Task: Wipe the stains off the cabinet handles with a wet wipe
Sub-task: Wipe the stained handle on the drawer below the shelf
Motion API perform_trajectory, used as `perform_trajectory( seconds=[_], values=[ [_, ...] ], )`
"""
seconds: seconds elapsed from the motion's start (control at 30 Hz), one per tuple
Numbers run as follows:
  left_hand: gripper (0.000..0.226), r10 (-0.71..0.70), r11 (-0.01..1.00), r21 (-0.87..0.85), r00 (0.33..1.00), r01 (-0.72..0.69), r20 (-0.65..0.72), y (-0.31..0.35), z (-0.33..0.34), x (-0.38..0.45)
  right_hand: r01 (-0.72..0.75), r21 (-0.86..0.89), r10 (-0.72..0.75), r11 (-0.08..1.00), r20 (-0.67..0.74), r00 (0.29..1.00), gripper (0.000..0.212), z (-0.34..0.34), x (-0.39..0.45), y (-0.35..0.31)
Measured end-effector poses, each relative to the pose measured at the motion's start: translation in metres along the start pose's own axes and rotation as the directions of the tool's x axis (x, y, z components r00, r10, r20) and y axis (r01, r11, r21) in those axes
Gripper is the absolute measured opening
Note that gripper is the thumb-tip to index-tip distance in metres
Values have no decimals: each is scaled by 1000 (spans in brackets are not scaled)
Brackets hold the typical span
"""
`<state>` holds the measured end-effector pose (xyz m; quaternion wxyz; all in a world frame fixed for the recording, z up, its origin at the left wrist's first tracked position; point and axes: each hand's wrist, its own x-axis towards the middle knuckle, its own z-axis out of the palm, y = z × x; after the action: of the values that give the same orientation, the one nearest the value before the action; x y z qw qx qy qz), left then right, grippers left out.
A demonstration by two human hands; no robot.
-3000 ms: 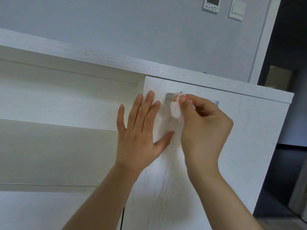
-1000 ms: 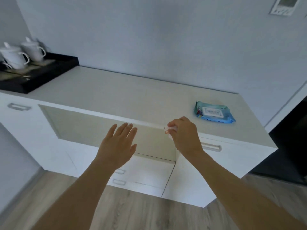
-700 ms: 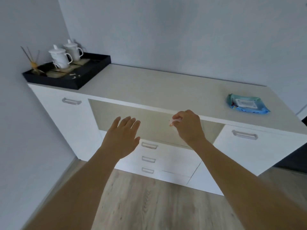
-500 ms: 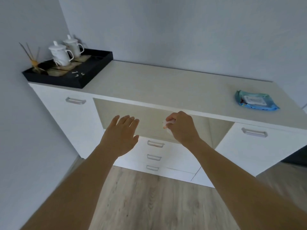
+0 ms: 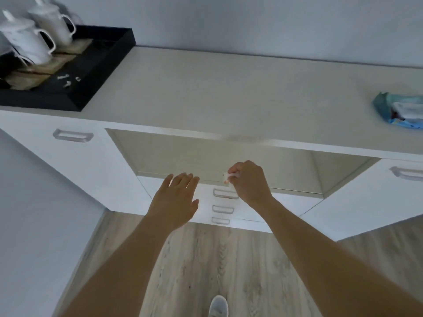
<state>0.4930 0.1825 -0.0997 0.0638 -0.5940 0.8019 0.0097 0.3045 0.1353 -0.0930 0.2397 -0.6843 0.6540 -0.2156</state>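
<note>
My right hand (image 5: 250, 181) pinches a small crumpled white wet wipe (image 5: 227, 176) just above the top drawer handle (image 5: 225, 194), which shows a reddish-brown stain along its lower edge. Two more drawer handles (image 5: 222, 209) sit below it. My left hand (image 5: 177, 197) hovers flat with fingers straight, to the left of the drawers, holding nothing. A silver handle (image 5: 72, 135) is on the left cabinet door and another silver handle (image 5: 407, 173) on the right door.
A blue wet-wipe pack (image 5: 399, 110) lies on the white cabinet top (image 5: 217, 88) at the right. A black tray (image 5: 91, 65) with white lidded cups (image 5: 29, 42) stands at the left. An open shelf runs under the top. Wooden floor and my shoe (image 5: 218, 307) are below.
I stepped back from the right door handle, then moved left and closer. Both hands dropped from the shelf opening to the drawer stack, the wipe still pinched in my right hand.
</note>
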Motion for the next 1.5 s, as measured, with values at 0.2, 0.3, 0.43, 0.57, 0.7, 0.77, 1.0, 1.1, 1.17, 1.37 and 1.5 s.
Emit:
perform_trajectory(
  seconds=[0.2,0.3,0.43,0.57,0.7,0.77,1.0,1.1,1.17,1.37,1.5],
  values=[
    [59,62,998,9,994,-63,89,-10,55,40,-142,53,140,988,38,989,16,55,14,38],
    [61,101,994,40,989,-106,111,-12,97,58,-242,72,240,968,32,970,16,95,15,65],
    [72,93,994,58,992,-98,82,-14,175,86,-284,108,289,953,-28,957,13,154,18,105],
    [102,97,995,49,983,-91,-156,-12,258,106,-287,240,345,927,-252,904,12,208,21,142],
    [107,142,990,87,830,-113,-539,-10,331,136,-74,398,345,914,-670,657,16,256,20,171],
    [106,151,988,113,740,-102,-655,-12,360,157,80,421,311,903,-772,554,22,269,19,184],
    [92,33,996,1,346,-92,-938,-4,394,212,458,468,327,756,-876,355,3,272,31,216],
    [91,5,993,-18,198,-113,-980,1,391,222,583,398,264,709,-915,304,11,268,36,217],
    [92,-48,990,-66,146,-123,-988,4,386,224,595,364,218,717,-927,305,11,268,40,217],
    [100,-118,972,-157,217,-175,-969,9,374,215,570,342,196,747,-933,303,3,275,55,218],
    [102,-147,956,-200,239,-216,-960,14,374,210,604,293,197,741,-955,222,4,271,62,212]
  ],
)
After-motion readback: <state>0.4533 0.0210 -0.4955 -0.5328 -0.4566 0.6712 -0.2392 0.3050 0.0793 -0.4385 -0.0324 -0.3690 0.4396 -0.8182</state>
